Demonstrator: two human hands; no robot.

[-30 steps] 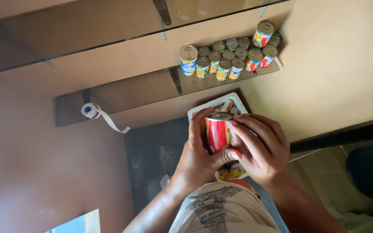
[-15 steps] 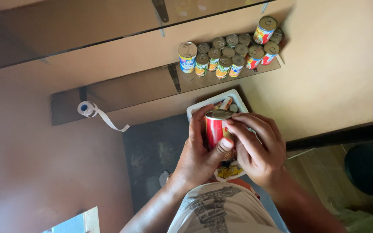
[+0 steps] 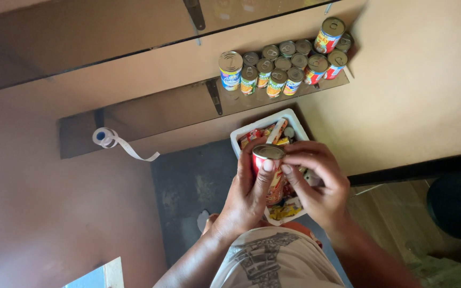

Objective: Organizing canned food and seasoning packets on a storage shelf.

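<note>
Red can (image 3: 267, 169) was held upright above the white box (image 3: 241, 136) | left hand (image 3: 246, 197) clasped its side, right hand (image 3: 318, 184) pinched near the rim | advice: both hands should have steadied it, label outward, clear of shelf cans (image 3: 284, 66).

Small shop: shelf (image 3: 188, 109) of stocked cans (image 3: 284, 66)

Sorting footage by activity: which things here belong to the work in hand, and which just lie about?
In hand:
- red can, held by left hand and right hand
- white box of packets
- cans on shelf

Lying about:
- paper roll
- dark round object, far right
</note>
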